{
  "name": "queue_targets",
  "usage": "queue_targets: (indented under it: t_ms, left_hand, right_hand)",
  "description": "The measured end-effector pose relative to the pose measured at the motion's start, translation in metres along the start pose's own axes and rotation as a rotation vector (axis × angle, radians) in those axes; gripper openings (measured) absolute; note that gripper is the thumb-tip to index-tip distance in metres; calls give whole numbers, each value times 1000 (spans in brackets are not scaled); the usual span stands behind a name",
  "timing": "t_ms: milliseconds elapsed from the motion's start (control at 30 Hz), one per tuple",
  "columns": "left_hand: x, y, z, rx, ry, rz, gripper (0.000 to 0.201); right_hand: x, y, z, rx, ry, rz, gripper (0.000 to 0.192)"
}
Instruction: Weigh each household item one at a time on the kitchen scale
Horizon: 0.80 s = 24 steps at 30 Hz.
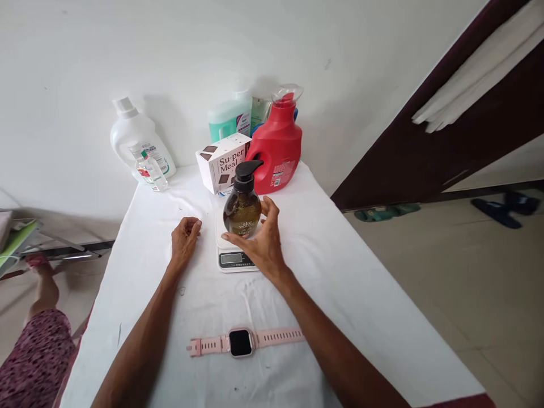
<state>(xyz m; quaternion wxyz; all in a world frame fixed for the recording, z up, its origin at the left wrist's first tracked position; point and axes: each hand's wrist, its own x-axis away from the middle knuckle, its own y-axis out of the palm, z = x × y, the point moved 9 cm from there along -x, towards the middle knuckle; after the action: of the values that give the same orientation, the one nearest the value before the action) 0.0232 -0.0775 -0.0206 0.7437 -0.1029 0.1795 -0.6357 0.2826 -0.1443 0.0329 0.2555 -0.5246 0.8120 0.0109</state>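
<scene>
A dark brown pump bottle (242, 211) with a black pump head stands upright at a white kitchen scale (226, 242). Whether its base rests on the plate or hangs just above cannot be made out. My right hand (264, 241) is curved around the bottle, thumb across its front and fingers along its right side. The hand covers part of the scale's control panel, while the small display shows on the left. To the left of the scale, my left hand (186, 238) lies on the white cloth with its fingers curled in, holding nothing visible.
A pink-strapped smartwatch (240, 342) lies near the front. Behind the scale are a Su-per Meal box (225, 161), a red detergent jug (278, 147) and a green-liquid bottle (223, 122). A white jug (138, 133) and small clear bottle (151, 170) stand back left. Another person's leg (45, 294) shows left.
</scene>
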Motion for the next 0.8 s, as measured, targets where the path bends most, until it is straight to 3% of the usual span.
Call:
queue_targets:
  t_ms: [133, 300, 400, 567, 667, 800]
  left_hand:
    - [-2, 1, -5, -3, -11, -10, 35]
    - [-5, 2, -8, -7, -3, -21, 34]
    - [-6, 3, -9, -15, -2, -24, 35]
    - [-5, 4, -9, -36, 4, -28, 31]
    - [-5, 4, -8, -51, 7, -30, 31]
    - [-4, 5, -7, -79, -9, -39, 31]
  right_hand:
    - [2, 21, -13, 130, -35, 142, 117]
    - [-1, 26, -13, 140, -31, 173, 101]
    - [-9, 13, -13, 138, -33, 177, 96]
    - [-38, -30, -2, 176, 3, 256, 94]
    - [-62, -48, 21, 198, 14, 271, 93]
    - [-86, -53, 64, 219, 56, 271, 96]
